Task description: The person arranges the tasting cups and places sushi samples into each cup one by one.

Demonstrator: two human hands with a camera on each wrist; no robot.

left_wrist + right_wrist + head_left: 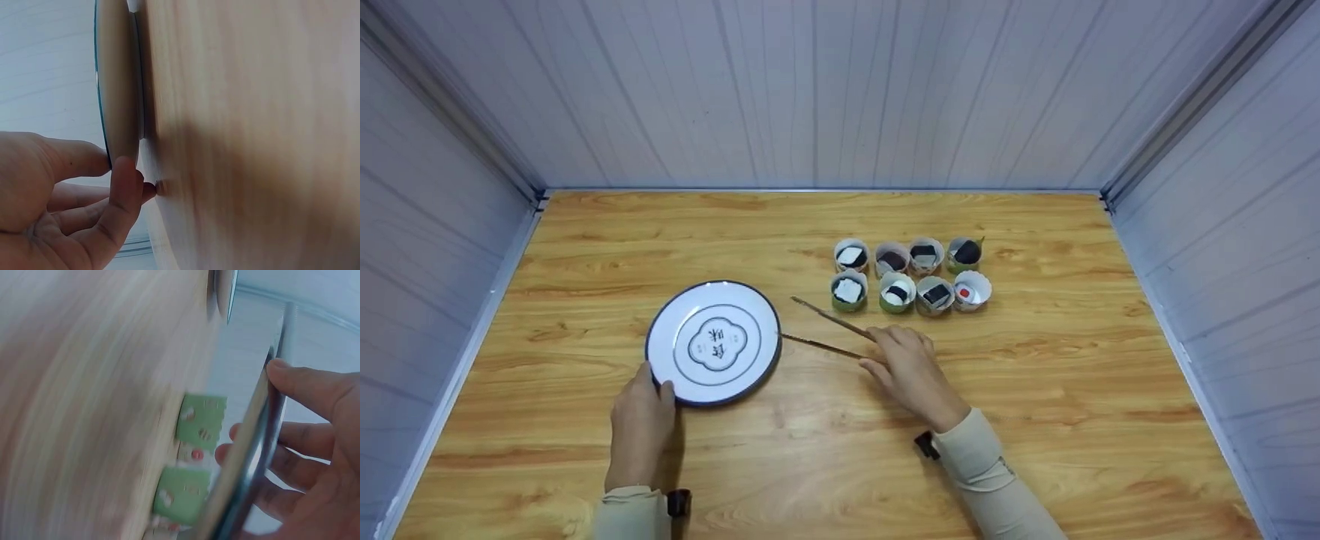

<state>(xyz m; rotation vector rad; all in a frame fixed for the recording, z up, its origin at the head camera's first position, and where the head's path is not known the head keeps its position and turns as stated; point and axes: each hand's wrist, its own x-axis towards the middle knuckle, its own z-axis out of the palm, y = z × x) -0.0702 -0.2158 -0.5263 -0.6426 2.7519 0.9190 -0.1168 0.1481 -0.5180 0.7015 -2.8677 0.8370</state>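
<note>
A white plate (pixel 661 334) with a dark blue rim and printed characters lies left of the middle. My left hand (pixel 641 424) holds its near-left edge; in the left wrist view the thumb is on the rim and the fingers are at the underside. In my right hand (pixel 911 375) is a pair of metal tongs (pixel 834 318), their arms spread apart with nothing between them. The tips point left, one appearing to reach the plate's right rim. Beyond the right hand stand several paper cups (pixel 849 304) with mostly black-and-white pieces inside.
The cups form two rows on the wooden table (pixel 1110 390). One front cup (pixel 982 289) at the right end holds a piece with a red spot. Pale panels (pixel 810 97) wall in the table at the back and both sides.
</note>
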